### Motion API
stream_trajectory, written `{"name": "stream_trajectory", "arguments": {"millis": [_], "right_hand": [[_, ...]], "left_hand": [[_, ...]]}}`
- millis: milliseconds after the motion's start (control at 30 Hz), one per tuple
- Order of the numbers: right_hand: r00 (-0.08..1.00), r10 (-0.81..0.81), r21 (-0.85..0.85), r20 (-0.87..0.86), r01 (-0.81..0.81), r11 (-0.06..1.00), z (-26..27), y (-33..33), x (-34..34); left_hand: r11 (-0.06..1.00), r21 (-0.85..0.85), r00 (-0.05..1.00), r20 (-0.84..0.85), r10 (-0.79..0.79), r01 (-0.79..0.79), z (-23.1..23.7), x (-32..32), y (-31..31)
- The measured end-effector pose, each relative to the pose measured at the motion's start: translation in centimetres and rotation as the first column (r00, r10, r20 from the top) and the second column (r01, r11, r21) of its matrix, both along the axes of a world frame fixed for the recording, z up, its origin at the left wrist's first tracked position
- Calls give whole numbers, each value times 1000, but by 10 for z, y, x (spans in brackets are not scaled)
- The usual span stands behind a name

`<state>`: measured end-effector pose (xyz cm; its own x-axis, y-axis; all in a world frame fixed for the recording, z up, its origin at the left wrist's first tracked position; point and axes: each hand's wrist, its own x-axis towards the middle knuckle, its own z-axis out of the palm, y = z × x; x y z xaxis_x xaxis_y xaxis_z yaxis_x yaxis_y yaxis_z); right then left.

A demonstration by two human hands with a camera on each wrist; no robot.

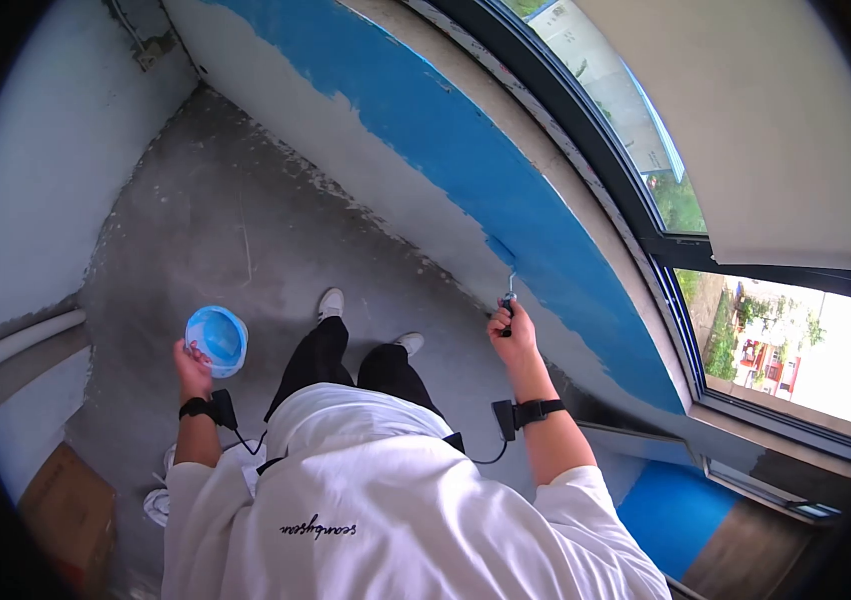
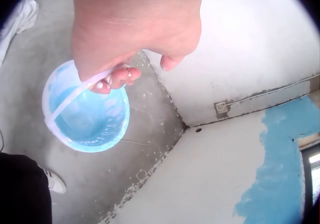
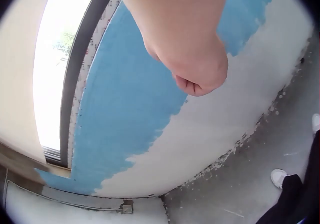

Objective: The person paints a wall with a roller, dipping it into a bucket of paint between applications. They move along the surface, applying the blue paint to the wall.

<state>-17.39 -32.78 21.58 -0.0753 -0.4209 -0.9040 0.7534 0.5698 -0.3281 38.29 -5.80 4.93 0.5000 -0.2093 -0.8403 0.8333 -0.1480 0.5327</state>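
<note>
My left hand [image 1: 194,368] grips the pale handle [image 2: 70,99] of a small plastic bucket [image 1: 244,345], fingers curled round it. Light blue paint [image 2: 87,116] lies inside, with streaks up the bucket's inner wall. White specks dot the fingertips [image 2: 100,85]. My right hand [image 1: 516,333] holds a paint roller [image 1: 511,299] by its dark grip, with the thin metal rod pointing up toward the wall. The roller's head overlaps the lower edge of the blue painted band [image 1: 466,165]. In the right wrist view, the curled hand [image 3: 197,76] hides the roller.
Below the blue band the wall [image 1: 426,225] is bare white down to the rough concrete floor [image 1: 206,220]. A dark-framed window [image 1: 686,248] runs above it. White pipes [image 1: 26,342] and a cardboard box [image 1: 71,505] are at the left. My shoes [image 1: 331,303] stand near the wall.
</note>
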Motion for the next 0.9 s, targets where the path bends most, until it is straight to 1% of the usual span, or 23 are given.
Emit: {"name": "stream_trajectory", "arguments": {"millis": [67,133,233,267,333,367,400,467,533,567,667,733,767,800,867,900], "right_hand": [[1000,17,29,-14,-17,999,-20,-8,1],[999,31,59,-23,-30,998,-31,-11,1],[999,15,62,-35,-13,998,-10,-6,-10],[999,-7,57,-36,9,998,1,-1,-16],[996,70,6,-63,-70,998,25,14,-25],[990,73,18,-122,-71,997,35,23,-28],[992,41,7,-119,-41,999,41,34,-35],[975,96,-2,-200,-99,995,53,54,-49],[977,56,-17,-205,-60,998,60,71,-63],[984,21,-31,-179,-27,999,59,77,-72],[989,-58,-48,-133,52,998,48,86,-90],[980,8,-75,-196,-24,997,36,81,-92],[967,54,-91,-248,-79,993,21,81,-91],[973,36,-91,-228,-58,994,4,79,-92],[977,-41,-82,-207,24,996,-32,68,-91],[976,-73,-50,-205,64,997,-46,59,-89]], "left_hand": [[1000,15,1000,12,-17,16,8,-2,-1],[1000,14,999,-35,-24,25,19,-3,-2],[999,32,998,-51,-21,23,22,-2,-7],[999,27,998,-53,-43,44,18,-3,-6],[992,61,992,-73,-104,109,10,2,-5],[990,64,991,-65,-121,125,16,-1,-10],[986,53,987,-60,-152,155,19,1,-15],[987,94,988,-89,-125,133,22,1,-22],[984,59,980,-109,-164,171,13,10,-19],[984,50,980,-113,-163,170,9,15,-18],[977,31,973,-100,-208,212,23,18,-31],[975,31,971,-105,-216,220,37,17,-37],[977,12,975,-71,-212,213,45,14,-38],[973,18,972,-51,-231,232,49,14,-36],[975,10,975,-35,-221,221,61,10,-35],[981,17,980,-37,-195,195,77,1,-37]]}}
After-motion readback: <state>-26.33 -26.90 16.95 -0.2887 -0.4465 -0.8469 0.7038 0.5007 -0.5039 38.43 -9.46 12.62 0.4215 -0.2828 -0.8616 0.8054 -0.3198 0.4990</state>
